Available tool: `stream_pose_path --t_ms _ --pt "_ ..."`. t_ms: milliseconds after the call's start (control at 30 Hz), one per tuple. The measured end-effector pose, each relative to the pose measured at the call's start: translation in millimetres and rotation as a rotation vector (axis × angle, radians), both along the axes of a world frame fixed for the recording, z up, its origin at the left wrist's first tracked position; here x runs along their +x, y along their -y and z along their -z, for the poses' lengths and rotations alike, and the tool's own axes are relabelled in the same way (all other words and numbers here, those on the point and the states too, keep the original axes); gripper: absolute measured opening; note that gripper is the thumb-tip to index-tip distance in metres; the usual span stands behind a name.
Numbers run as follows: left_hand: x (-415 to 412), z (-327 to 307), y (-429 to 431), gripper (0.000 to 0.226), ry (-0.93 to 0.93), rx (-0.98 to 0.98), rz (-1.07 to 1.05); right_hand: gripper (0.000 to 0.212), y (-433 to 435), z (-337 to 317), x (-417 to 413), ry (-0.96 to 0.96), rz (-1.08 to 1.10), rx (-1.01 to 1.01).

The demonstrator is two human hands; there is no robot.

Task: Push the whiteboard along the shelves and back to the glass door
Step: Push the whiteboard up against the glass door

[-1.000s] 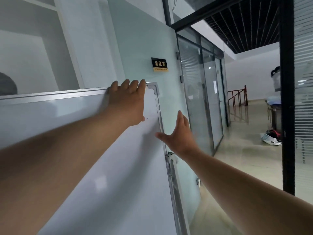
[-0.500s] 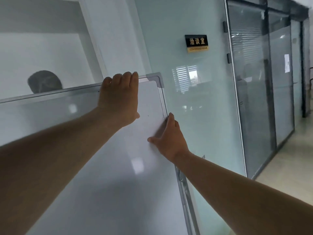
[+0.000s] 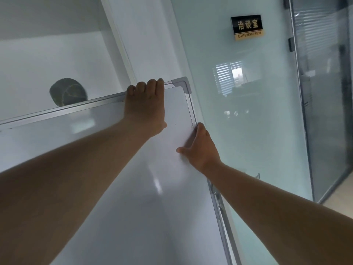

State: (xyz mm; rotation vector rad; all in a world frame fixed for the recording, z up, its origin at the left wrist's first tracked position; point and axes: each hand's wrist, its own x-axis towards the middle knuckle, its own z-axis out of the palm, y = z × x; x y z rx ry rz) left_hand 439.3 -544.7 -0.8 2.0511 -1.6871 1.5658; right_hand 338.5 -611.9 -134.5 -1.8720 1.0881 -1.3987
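2 hands hold the whiteboard [image 3: 118,197], which stands before the shelves [image 3: 57,54], beside the glass wall: left hand [image 3: 146,109] hooked over its top edge, right hand [image 3: 197,148] clamped on its side edge. Probably mid-push; next, steady even pressure.

The whiteboard [image 3: 133,207] is standing upright but looking tilted from this angle, its glossy white face blank apart from a couple of tiny specks and picking up soft glare. A thin silver frame with a grey plastic corner cap is running round it. It's sitting right in front of the white shelves [image 3: 57,60], top edge crossing the open shelf, its right edge reaching onto the frosted panel beside them. The glass door [image 3: 324,102] is sitting further right, well apart.
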Motion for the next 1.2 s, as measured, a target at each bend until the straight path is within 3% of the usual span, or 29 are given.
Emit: stream_pose_path --t_ms 500,1033,1200 --pt "52.3 2.3 51.4 0.103 -0.020 -0.026 -0.045 0.071 53.0 4.7 53.7 -0.005 -0.041 -0.024" --pt "43.7 12.6 37.5 0.104 -0.056 -0.044 0.045 0.074 45.1 -2.3 37.3 -0.047 -0.081 0.001" --pt "35.2 22.7 -1.0 0.087 -0.171 -0.090 0.077 0.098 29.5 -14.9 25.2 -0.030 -0.080 -0.074"
